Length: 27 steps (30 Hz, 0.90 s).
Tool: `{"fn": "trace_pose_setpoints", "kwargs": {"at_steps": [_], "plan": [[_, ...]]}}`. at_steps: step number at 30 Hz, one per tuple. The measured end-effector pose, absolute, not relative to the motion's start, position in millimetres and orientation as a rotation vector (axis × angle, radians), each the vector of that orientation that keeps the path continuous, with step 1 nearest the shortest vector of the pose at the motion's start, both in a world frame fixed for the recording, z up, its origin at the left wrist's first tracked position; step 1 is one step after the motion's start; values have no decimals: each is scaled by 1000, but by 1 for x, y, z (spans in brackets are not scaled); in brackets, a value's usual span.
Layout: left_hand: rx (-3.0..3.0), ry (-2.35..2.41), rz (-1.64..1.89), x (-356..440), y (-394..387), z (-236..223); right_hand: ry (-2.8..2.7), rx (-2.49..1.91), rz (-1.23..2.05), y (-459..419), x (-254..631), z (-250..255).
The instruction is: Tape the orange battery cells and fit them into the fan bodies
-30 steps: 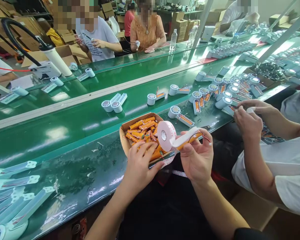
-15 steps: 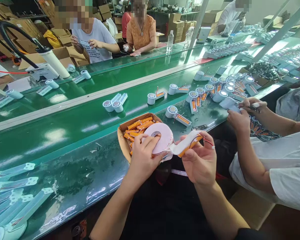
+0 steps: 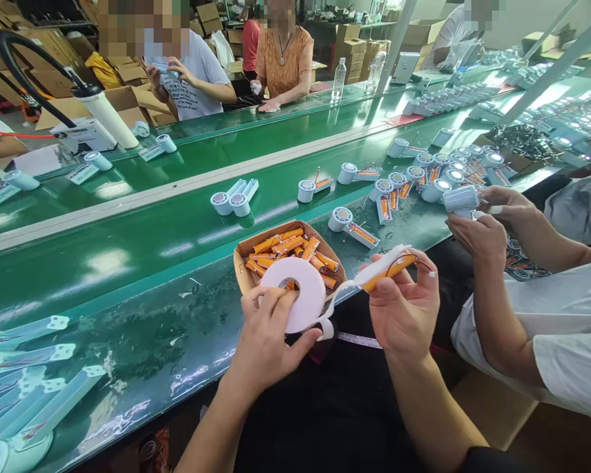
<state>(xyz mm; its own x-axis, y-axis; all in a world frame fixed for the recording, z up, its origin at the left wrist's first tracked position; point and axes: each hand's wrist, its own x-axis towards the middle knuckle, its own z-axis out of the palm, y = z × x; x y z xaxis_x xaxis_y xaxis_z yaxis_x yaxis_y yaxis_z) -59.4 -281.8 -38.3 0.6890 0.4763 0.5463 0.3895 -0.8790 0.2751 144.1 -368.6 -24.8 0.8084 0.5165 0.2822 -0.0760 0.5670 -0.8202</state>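
My left hand (image 3: 270, 335) grips a roll of white tape (image 3: 308, 289), with fingers through its core and the thumb by the loose end. From the roll a strip of tape (image 3: 335, 299) stretches across to an orange battery (image 3: 391, 268). White tape lies along the top of that battery, and thin dark wires come out at its right end. My right hand (image 3: 406, 312) holds the battery between thumb and fingers. Behind the roll, a cardboard box (image 3: 241, 276) contains several orange batteries (image 3: 288, 244).
Small fan bodies (image 3: 342, 220) with orange batteries lie on the green bench, more of them to the right. Pale fan handles (image 3: 54, 407) lie at near left. A co-worker's hands (image 3: 487, 230) hold a fan part close on my right. Two people sit across the conveyor belt (image 3: 177, 210).
The tape roll has moved left and down with my left hand, and my right hand has moved slightly right with the battery. The tape strip between them is longer.
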Motion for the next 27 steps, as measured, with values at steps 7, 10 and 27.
{"fn": "trace_pose_setpoints", "kwargs": {"at_steps": [7, 10, 27], "plan": [[2773, 594, 974, -59, -299, -44, -614, -1000, 359, -361, 128, -44], [2768, 582, 1010, -61, -298, -48, -592, -1007, 285, -359, 125, -47], [2745, 460, 1037, -58, -307, -47, -626, -1010, 383, -355, 132, -51]]}}
